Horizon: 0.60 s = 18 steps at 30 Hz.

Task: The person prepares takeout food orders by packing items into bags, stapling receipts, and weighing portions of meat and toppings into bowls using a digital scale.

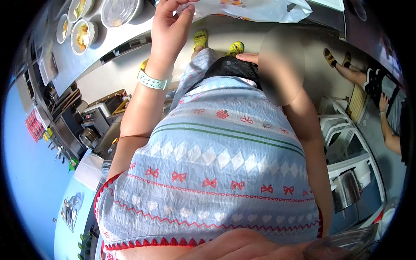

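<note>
My left hand (pixel 171 26), with a pale patterned watch on its wrist, is raised over the counter's edge. Its thumb and fingers come together at the border of a white plastic bag (pixel 255 12) and appear to pinch it; the fingertips are partly cut off by the frame. Low in front of my body, my right hand (pixel 249 57) rests at a black mesh cloth (pixel 229 68) by my waist. One finger shows stretched along that cloth, while a blurred patch hides most of the hand.
On the metal counter (pixel 97 50) stand several white bowls of food (pixel 83 37) and a lidded round container (pixel 121 11). A white rack (pixel 346 145) with a metal pot (pixel 346 190) is at right. Another person (pixel 385 99) is beyond it. Kitchen equipment (pixel 93 125) fills the left.
</note>
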### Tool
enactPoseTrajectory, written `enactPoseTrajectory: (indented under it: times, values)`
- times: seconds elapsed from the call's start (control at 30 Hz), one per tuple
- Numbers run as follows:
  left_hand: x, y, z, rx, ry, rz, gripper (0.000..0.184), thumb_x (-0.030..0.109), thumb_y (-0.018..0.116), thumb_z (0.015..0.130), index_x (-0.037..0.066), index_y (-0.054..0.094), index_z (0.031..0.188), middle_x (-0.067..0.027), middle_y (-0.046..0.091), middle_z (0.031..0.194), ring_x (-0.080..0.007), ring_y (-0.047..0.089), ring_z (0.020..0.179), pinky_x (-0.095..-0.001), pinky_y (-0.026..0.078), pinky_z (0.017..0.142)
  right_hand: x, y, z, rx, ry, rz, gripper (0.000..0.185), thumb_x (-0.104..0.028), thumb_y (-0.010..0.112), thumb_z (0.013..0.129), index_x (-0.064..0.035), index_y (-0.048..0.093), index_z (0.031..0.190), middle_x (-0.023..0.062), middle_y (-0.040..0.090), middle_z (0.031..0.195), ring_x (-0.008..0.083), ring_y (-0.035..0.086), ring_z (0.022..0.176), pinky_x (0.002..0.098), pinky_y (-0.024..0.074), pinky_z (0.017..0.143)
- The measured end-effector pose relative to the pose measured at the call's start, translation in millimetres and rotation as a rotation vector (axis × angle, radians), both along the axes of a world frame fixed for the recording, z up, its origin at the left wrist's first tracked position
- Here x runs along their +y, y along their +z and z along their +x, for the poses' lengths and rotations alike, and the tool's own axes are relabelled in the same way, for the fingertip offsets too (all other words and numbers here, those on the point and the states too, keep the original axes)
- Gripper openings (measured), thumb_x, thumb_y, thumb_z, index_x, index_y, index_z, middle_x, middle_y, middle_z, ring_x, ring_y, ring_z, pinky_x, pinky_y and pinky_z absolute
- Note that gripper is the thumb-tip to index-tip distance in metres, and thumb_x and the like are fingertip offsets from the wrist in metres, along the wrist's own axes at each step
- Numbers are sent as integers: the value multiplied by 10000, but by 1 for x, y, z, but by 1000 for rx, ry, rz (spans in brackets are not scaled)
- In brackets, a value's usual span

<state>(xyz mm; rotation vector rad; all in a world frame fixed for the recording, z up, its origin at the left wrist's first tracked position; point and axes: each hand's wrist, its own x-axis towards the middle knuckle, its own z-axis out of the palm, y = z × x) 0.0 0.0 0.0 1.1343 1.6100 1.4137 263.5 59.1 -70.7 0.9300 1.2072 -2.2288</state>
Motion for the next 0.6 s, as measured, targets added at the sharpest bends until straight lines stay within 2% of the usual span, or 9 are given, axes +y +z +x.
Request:
enactPoseTrajectory:
  times: [0.1, 0.23, 0.3, 0.33, 0.4, 0.43, 0.5, 0.57, 0.6]
  values:
    - [-20, -3, 6, -83, 35, -33, 171, -29, 529, 899, 43, 620, 1024, -108, 441, 1300, -103, 551, 960, -219, 489, 757, -20, 8, 15, 260, 25, 161, 706, -521, 593, 869, -84, 427, 1398, 98, 479, 1376, 184, 436, 1241, 293, 289, 1062]
    - [-25, -6, -2, -86, 40, -42, 184, -50, 521, 890, 39, 619, 1017, -104, 447, 1288, -98, 548, 946, -212, 471, 764, -20, -14, 7, 191, 100, 294, 626, -503, 628, 847, -64, 481, 1269, 116, 516, 1260, 225, 457, 1206, 320, 331, 1034]
    - [-26, -8, -3, -78, 46, -41, 188, -55, 520, 887, 40, 621, 1015, -104, 448, 1286, -97, 548, 941, -212, 465, 768, -20, 2, 16, 226, 189, 665, 668, -477, 695, 798, -92, 456, 1289, 145, 460, 1311, 274, 443, 1229, 338, 343, 1034]
    - [-28, -9, -4, -72, 32, -49, 199, -64, 509, 886, 39, 621, 1014, -106, 450, 1282, -101, 550, 936, -216, 463, 779, -22, 20, 14, 175, 216, 705, 652, -257, 751, 751, -106, 432, 1299, 108, 421, 1297, 274, 423, 1234, 339, 333, 1047]
    - [-30, -15, -6, -66, 23, -54, 211, -74, 498, 884, 38, 621, 1014, -107, 452, 1278, -105, 551, 930, -220, 460, 789, -23, 39, 14, 169, 231, 767, 696, -342, 767, 728, -108, 441, 1296, 134, 421, 1309, 306, 417, 1248, 359, 348, 1043]
    - [-33, -23, -7, 90, -22, -1, 218, -66, 505, 878, 37, 623, 1029, -118, 447, 1283, -117, 551, 957, -224, 460, 792, -24, 46, 15, 165, 240, 829, 748, -426, 784, 705, -109, 449, 1294, 161, 421, 1322, 339, 411, 1262, 379, 364, 1039]
    - [-36, -28, -7, 249, -67, 55, 227, -59, 512, 871, 35, 624, 1045, -129, 442, 1287, -129, 550, 984, -228, 460, 795, -24, 54, 16, 175, 232, 854, 749, -392, 800, 690, -113, 452, 1292, 154, 419, 1316, 335, 412, 1264, 378, 360, 1046]
    - [-42, -23, -3, 837, -174, 33, 291, 35, 638, 724, 209, 703, 948, -70, 527, 1286, -328, 404, 1202, -425, 317, 1013, -23, 58, 19, 242, 183, 895, 733, -364, 802, 694, -114, 457, 1290, 144, 420, 1305, 326, 423, 1251, 375, 358, 1050]
    - [-44, -23, 0, 928, -198, 37, 282, 41, 630, 732, 198, 701, 955, -72, 529, 1272, -328, 404, 1200, -440, 313, 1010, -23, 58, 20, 241, 183, 893, 733, -364, 802, 694, -114, 457, 1290, 144, 420, 1305, 326, 423, 1251, 375, 358, 1050]
